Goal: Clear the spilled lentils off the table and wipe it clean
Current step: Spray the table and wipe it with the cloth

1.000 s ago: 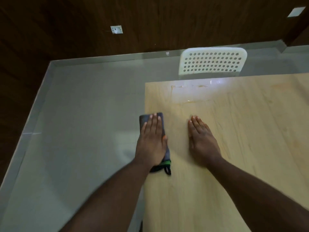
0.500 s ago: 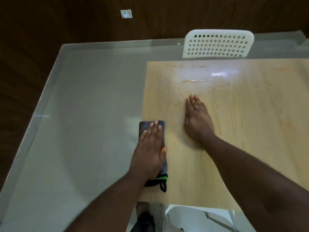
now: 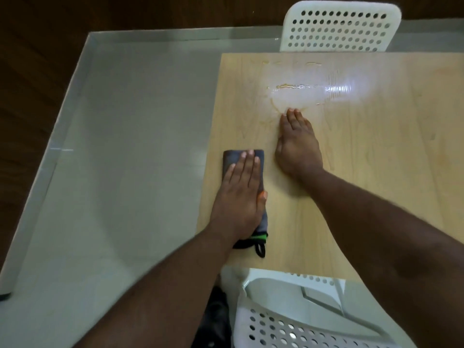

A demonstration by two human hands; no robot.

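a pale wooden table [image 3: 376, 172] sits between two white perforated chairs [image 3: 339, 28], over grey floor [image 3: 125, 146]. a wet streak [image 3: 296, 86] gleams far side. right hand [image 3: 297, 144] lies flat, fingers straight; left hand [image 3: 241, 197] presses flat on a folded grey cloth [image 3: 232, 156] at the table's left edge.

Light yellow-brown wooden table [image 3: 376, 172] with thin wood lines, dark grey cloth [image 3: 231, 158] with a black and bright green end (a small black loop too), white chairs [image 3: 336, 28] full of round holes, pale grey floor [image 3: 125, 146], dark brown wall [image 3: 37, 46]
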